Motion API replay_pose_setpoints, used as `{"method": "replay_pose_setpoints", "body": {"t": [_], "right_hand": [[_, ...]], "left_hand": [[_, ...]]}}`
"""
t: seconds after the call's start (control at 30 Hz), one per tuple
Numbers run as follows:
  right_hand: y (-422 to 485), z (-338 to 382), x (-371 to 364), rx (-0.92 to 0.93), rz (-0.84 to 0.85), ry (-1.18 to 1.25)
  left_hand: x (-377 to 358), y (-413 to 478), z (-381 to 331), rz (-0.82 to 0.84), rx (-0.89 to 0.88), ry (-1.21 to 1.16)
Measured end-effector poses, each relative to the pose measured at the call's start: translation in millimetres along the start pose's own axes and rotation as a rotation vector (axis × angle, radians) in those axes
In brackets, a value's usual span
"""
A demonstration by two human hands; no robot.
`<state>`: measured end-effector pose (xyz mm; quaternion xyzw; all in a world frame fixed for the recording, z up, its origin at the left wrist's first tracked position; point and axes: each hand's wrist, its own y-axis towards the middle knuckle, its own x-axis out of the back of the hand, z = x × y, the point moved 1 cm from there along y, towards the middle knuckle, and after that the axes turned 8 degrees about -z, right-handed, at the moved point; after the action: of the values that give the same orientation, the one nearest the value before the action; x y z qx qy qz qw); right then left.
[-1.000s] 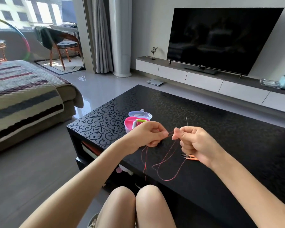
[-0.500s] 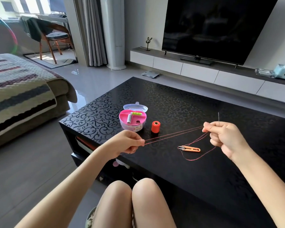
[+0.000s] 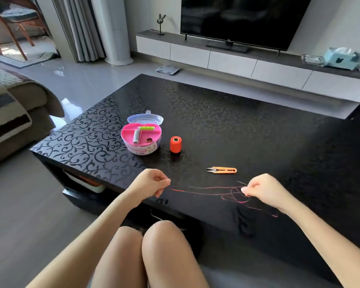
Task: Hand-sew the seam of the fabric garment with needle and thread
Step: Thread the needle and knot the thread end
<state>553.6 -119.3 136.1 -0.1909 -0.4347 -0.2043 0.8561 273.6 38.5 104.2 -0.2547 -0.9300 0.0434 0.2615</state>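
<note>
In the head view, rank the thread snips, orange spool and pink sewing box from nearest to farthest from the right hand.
1. Thread snips, just ahead-left of the right hand, which pinches the needle.
2. Orange spool, farther left, mid-table.
3. Pink sewing box, left of the spool, farthest.

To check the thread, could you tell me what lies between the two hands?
Red thread alone, stretched from left hand to right hand; head view.
</note>
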Motion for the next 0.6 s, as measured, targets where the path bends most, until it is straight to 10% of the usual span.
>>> {"method": "replay_pose_setpoints", "body": {"t": [0.37,0.6], "right_hand": [[19.6,-38.9,-40.7,0.031,-0.106,-0.207],[30.9,-50.9,-51.3,0.294,-0.454,-0.445]], "left_hand": [[-8.4,47.4,12.5,-0.001,-0.077,0.348],[11.1,50.0,16.8,-0.024,-0.141,0.72]]}}
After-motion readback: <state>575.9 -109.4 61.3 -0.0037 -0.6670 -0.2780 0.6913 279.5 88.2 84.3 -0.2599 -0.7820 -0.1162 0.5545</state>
